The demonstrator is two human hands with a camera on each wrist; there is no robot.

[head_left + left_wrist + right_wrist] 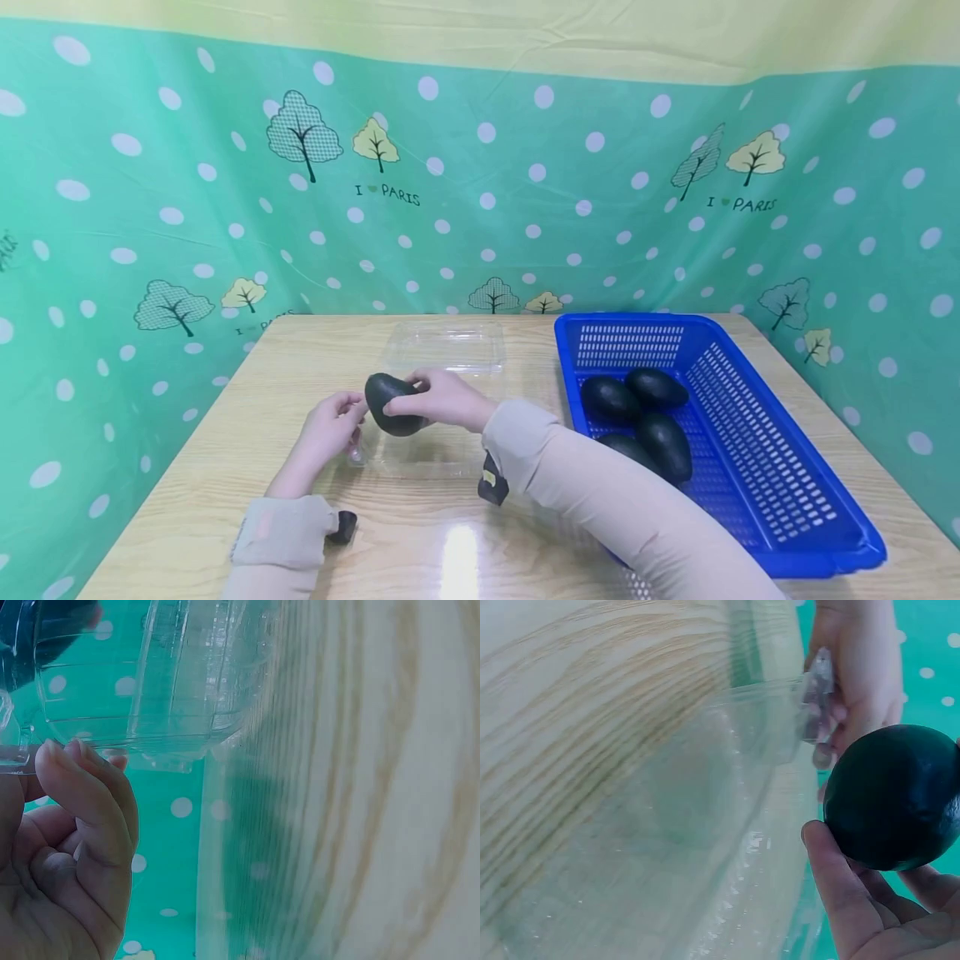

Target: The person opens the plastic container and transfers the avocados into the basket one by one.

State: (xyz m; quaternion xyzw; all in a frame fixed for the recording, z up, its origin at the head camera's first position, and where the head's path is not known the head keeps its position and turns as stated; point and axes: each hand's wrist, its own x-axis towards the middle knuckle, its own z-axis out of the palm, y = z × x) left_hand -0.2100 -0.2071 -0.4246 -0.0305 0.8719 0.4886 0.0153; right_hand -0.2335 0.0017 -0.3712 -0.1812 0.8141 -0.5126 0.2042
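My right hand (pixel 420 400) grips a dark green avocado (pixel 390 408) and holds it just above the near left part of a clear plastic clamshell container (pixel 431 457) that lies open on the wooden table (pixel 247 467). In the right wrist view the avocado (pixel 896 799) rests in the curled fingers (pixel 840 892) above the container's clear tray (pixel 667 825). My left hand (pixel 347 419) pinches the container's left edge. Its curled fingers (pixel 82 817) sit under the clear rim (pixel 150 682) in the left wrist view.
A blue slotted basket (pixel 637 321) stands on the right of the table with several dark avocados (pixel 645 412) in it. The container's clear lid (pixel 450 346) lies open toward the back. A green dotted curtain (pixel 150 208) closes off the back and both sides.
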